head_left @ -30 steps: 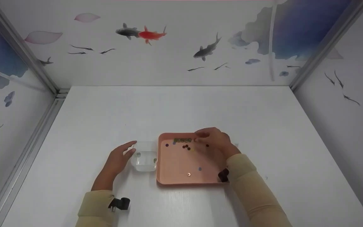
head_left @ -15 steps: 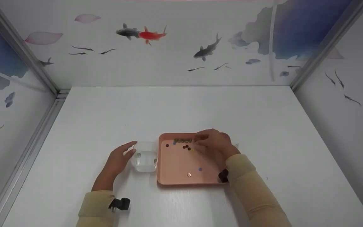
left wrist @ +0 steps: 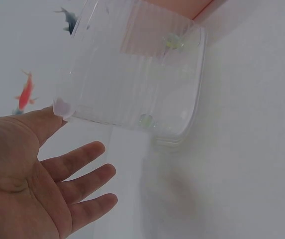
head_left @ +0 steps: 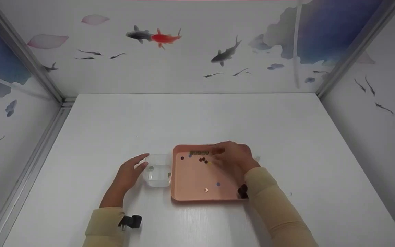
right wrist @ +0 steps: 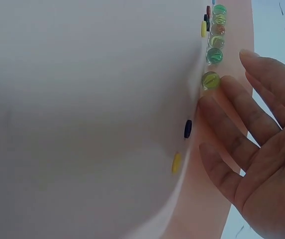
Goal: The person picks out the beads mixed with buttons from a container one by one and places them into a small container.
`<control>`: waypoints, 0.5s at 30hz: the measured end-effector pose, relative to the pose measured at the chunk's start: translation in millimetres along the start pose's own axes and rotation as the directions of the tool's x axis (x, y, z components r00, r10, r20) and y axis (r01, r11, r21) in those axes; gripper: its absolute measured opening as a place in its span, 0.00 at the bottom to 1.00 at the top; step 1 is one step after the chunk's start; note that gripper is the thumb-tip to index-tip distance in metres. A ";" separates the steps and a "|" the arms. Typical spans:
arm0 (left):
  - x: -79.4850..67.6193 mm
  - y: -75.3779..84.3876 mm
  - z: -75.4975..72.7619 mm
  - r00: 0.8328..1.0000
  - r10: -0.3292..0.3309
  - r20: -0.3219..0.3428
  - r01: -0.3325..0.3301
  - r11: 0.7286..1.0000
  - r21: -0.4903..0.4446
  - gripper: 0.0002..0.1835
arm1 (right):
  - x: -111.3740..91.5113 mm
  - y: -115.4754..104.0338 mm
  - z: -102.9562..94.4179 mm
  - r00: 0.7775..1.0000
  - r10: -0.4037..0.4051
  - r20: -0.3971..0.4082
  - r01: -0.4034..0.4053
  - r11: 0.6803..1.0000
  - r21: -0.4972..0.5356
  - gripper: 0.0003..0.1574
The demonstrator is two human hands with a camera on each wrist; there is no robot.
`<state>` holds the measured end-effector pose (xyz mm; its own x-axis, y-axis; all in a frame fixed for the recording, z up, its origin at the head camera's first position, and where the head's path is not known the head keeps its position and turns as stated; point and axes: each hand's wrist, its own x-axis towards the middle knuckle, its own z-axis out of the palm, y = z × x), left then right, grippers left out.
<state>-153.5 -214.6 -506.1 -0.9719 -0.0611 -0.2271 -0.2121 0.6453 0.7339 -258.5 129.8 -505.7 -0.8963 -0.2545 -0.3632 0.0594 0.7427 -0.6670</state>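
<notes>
I saw the left hand (head_left: 126,175) left of centre, straight fingers touching the clear box (head_left: 158,175); beyond, the marble row (head_left: 199,153) ran left to right along the tray's (head_left: 194,176) top edge. The right hand (head_left: 230,153), upper right of centre, sat slightly lower than a second before, fingers loosely extended, tips right by a yellow-green marble (right wrist: 211,80).

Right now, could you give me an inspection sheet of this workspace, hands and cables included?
Surface: white table.
Things in use: pink tray with small coloured discs and a row of five marbles along its far side; clear box beside it, two marbles inside.
Clutter: small clear bit by the tray's right edge, too small to identify.
Left hand: touches the clear box.
Right hand: over the tray, fingers beside a greenish marble.
Cables: nothing seen.
Surroundings: white walls with painted fish.
</notes>
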 end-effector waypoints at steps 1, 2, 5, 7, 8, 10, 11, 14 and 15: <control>-0.3 0.0 -0.2 1.000 0.003 0.001 -0.003 1.000 -0.003 0.24 | 0.4 0.6 0.3 1.000 -0.019 0.000 0.019 1.000 -0.007 0.16; -0.6 0.2 -0.4 1.000 0.004 0.001 -0.004 1.000 0.001 0.24 | 0.9 1.3 0.5 0.999 -0.037 -0.005 0.037 0.999 -0.025 0.16; -1.5 1.0 -1.0 1.000 0.011 0.004 -0.011 1.000 0.012 0.24 | 1.0 2.6 1.2 0.997 -0.073 -0.016 0.072 0.996 -0.056 0.18; -1.7 1.7 -1.2 1.000 0.009 0.005 -0.009 1.000 0.019 0.24 | 1.5 2.9 1.8 0.997 -0.077 -0.022 0.075 0.995 -0.068 0.19; -1.8 1.9 -1.4 1.000 0.007 0.005 -0.007 1.000 0.025 0.24 | 1.7 2.8 2.1 0.997 -0.073 -0.027 0.070 0.995 -0.077 0.19; -1.9 2.2 -1.7 1.000 0.005 0.008 -0.005 1.000 0.023 0.24 | 2.1 2.5 2.5 0.997 -0.067 -0.028 0.064 0.994 -0.089 0.20; -2.0 2.4 -1.8 1.000 0.004 0.008 -0.004 1.000 0.023 0.24 | 2.7 2.7 2.6 0.998 -0.059 -0.029 0.056 0.994 -0.095 0.20; -1.7 1.7 -1.7 1.000 0.004 0.008 -0.004 1.000 0.022 0.24 | 3.7 3.3 2.3 0.998 -0.052 -0.030 0.048 0.991 -0.122 0.21; -1.8 1.7 -1.6 1.000 0.004 0.008 -0.004 1.000 0.021 0.24 | 3.8 3.4 2.1 0.998 -0.056 -0.028 0.052 0.991 -0.124 0.21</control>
<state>-152.3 -214.6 -503.5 -0.9719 -0.0520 -0.2295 -0.2057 0.6614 0.7213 -260.8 130.0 -510.6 -0.9102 -0.2781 -0.3069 -0.0424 0.7997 -0.5989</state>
